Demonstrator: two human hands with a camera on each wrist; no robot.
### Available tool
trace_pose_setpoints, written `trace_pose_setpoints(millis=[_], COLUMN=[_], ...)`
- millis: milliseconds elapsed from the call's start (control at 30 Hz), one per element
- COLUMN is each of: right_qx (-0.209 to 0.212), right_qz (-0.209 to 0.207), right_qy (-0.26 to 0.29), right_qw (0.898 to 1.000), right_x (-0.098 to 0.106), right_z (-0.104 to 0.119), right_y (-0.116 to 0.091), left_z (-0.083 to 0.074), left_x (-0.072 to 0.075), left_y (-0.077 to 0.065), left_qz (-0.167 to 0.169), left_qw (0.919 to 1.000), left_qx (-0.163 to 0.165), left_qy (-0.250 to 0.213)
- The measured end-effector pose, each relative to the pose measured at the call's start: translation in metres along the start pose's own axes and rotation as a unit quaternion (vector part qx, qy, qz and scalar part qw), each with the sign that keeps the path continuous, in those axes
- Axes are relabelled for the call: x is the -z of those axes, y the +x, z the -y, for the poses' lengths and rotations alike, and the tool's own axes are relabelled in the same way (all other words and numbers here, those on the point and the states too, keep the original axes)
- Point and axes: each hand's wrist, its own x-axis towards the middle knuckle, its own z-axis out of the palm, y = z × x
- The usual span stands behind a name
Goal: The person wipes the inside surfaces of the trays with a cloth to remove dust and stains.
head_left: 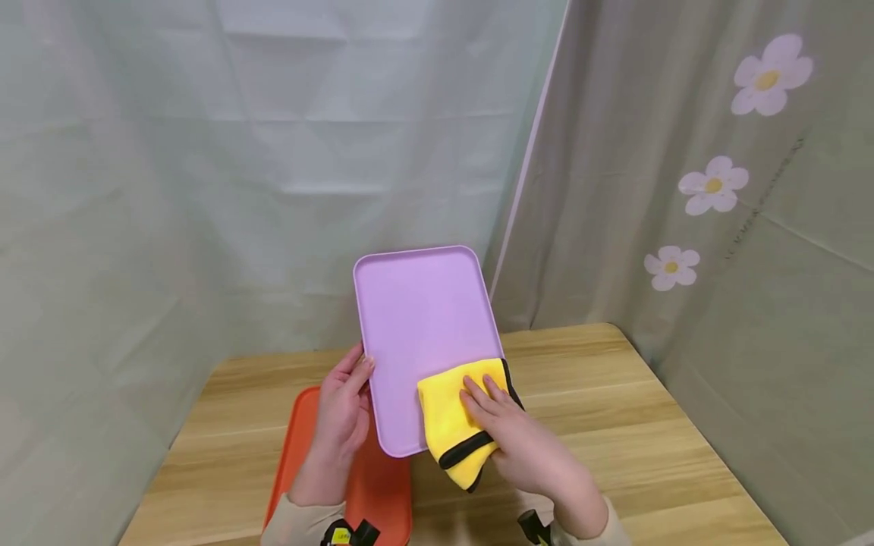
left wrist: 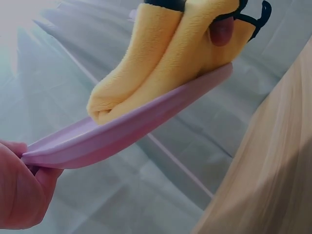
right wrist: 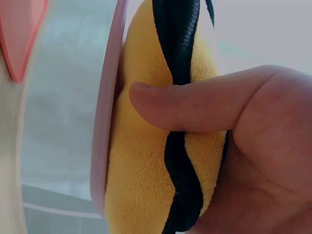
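Note:
A lilac rectangular tray [head_left: 426,318] is tilted up above the table, its inner face turned toward me. My left hand [head_left: 341,409] grips its left rim, thumb on the front and fingers behind. A folded yellow cloth [head_left: 447,406] with black trim lies against the tray's lower right corner, partly hanging past the bottom edge. My right hand [head_left: 522,440] holds the cloth against the tray, fingers stretched over it. In the right wrist view the thumb [right wrist: 180,107] presses into the side of the cloth, across the black trim.
An orange tray [head_left: 382,493] rests on the wooden table [head_left: 601,425], below the lilac one and partly behind my left hand. Pale curtains [head_left: 293,174] hang close behind the table and along its sides, with white flowers [head_left: 713,184] printed on the right.

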Motion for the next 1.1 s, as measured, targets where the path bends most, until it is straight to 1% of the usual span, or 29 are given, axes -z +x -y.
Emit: trace_pose_setpoints(millis=[200, 433, 633, 800, 967, 1033, 1100], right_qx=[-0.007, -0.013, -0.009, -0.005, 0.013, 0.014, 0.012], right_qz=[0.008, 0.015, 0.032, 0.047, 0.043, 0.042, 0.042], right_qy=[-0.001, -0.003, -0.013, -0.011, -0.024, -0.029, -0.032], right_qw=[1.000, 1.000, 0.999, 0.999, 0.999, 0.999, 0.999], right_x=[-0.001, -0.007, -0.011, -0.015, -0.018, -0.019, -0.021], right_z=[-0.003, 0.001, 0.011, 0.022, 0.031, 0.034, 0.036], right_y=[0.000, 0.003, 0.008, 0.013, 0.017, 0.017, 0.017], left_z=[0.002, 0.007, 0.009, 0.010, 0.009, 0.009, 0.009], left_x=[-0.002, -0.004, -0.005, -0.006, -0.006, -0.007, -0.007], left_y=[0.002, 0.001, 0.002, 0.002, 0.003, 0.003, 0.002], left_qz=[0.005, 0.003, 0.001, -0.007, -0.007, -0.005, -0.010], left_qw=[0.9999, 0.9999, 1.0000, 0.9999, 0.9999, 0.9999, 0.9997], left_qx=[0.008, 0.010, 0.008, 0.012, 0.014, 0.016, 0.021], left_qy=[-0.006, -0.011, -0.002, 0.003, 0.002, 0.004, 0.007])
